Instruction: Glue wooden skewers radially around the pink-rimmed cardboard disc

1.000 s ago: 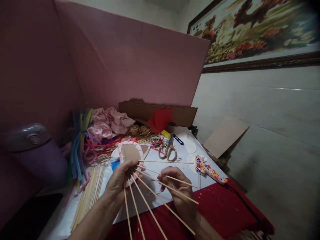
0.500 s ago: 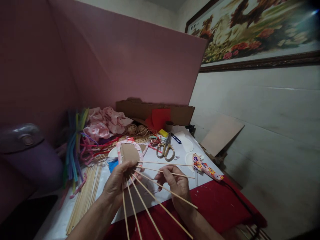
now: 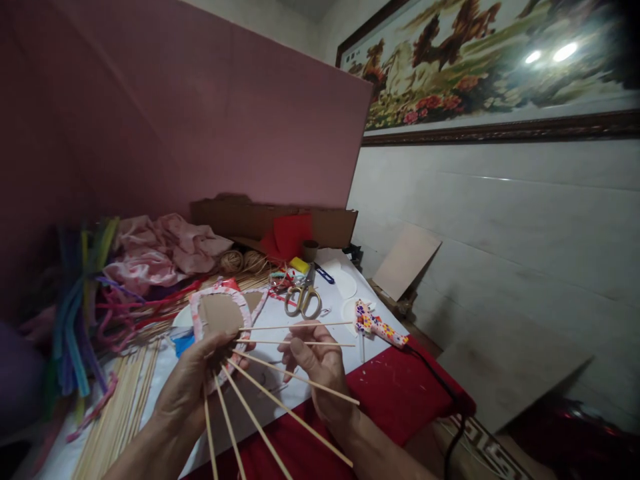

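My left hand (image 3: 200, 373) is closed on a rounded cardboard piece (image 3: 220, 312) edged with pink-and-white fabric. Several thin bamboo sticks (image 3: 295, 377) fan out from its lower part, toward me and to the right. My right hand (image 3: 323, 367) is at the upper sticks, fingers loosely curled, with the thumb against one bamboo stick (image 3: 340, 345). The fingers partly hide how firmly it is held. Gold-handled scissors (image 3: 303, 301) lie beyond the hands, and a flower-patterned glue gun (image 3: 380, 325) is to the right.
Loose bamboo sticks (image 3: 115, 407) lie at left, near colourful pipe cleaners (image 3: 70, 333) and crumpled pink fabric (image 3: 165, 247). Twine balls (image 3: 231, 262), red sheets (image 3: 293, 235), a yellow block (image 3: 299, 265) and a blue cutter (image 3: 325, 274) are behind. A black cord (image 3: 440, 373) crosses the red cloth (image 3: 395, 393).
The view has turned to the right, so everything sits further left. Both hands keep nearly the same pose around the cardboard piece and sticks; the right fingers have shifted slightly.
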The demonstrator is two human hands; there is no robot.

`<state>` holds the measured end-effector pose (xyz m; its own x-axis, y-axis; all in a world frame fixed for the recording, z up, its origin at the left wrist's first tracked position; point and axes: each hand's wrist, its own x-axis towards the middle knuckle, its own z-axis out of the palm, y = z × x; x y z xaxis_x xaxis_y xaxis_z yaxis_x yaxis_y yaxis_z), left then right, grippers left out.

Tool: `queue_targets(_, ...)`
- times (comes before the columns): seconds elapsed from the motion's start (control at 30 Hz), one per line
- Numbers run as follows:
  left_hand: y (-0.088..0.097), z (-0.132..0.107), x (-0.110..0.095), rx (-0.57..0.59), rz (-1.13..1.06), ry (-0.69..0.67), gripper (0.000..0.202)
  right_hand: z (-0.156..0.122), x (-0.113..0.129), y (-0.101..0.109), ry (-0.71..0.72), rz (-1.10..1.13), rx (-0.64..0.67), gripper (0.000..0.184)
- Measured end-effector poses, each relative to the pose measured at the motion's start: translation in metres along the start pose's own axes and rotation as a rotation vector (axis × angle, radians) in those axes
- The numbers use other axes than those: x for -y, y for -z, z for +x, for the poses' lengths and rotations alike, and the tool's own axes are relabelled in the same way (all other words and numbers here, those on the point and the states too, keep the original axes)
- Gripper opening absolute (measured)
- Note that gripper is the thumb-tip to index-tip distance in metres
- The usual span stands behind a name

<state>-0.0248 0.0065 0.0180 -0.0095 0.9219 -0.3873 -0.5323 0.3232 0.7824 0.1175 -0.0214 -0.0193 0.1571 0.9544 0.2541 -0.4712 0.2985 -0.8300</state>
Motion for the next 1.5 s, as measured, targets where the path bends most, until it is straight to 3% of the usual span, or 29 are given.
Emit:
queue_targets(0.23, 0.003, 0.002, -0.002, 0.0, 0.001, -0.018, 0.009, -0.003, 0.004, 0.003, -0.027, -0.073, 0.044, 0.015)
queue_targets(0.47, 0.003, 0.002, -0.004, -0.005, 0.007, -0.014, 0.011, -0.002, 0.0, 0.003, -0.003, -0.05, 0.05, 0.019)
queue_targets(0.67, 0.001, 0.001, -0.007, -0.055, -0.012, -0.004, 0.01, 0.001, -0.002, 0.007, -0.011, -0.049, -0.022, 0.016)
queue_targets(0.9, 0.002, 0.002, -0.007, -0.044, -0.012, -0.018, 0.009, -0.006, 0.005, 0.005, 0.014, -0.034, 0.032, 0.02)
queue_targets(1.03, 0.005, 0.003, -0.001, 0.021, -0.002, 0.003, 0.008, -0.01, 0.006, 0.006, 0.066, -0.117, 0.11, 0.013)
queue_targets(1.17, 0.003, 0.003, 0.001, -0.015, -0.024, 0.002, 0.005, -0.01, 0.007, 0.004, 0.081, -0.245, 0.046, 0.013)
queue_targets(1.5, 0.003, 0.002, 0.002, -0.009, -0.016, -0.02, 0.004, -0.008, 0.005, 0.011, 0.071, -0.324, 0.108, 0.013)
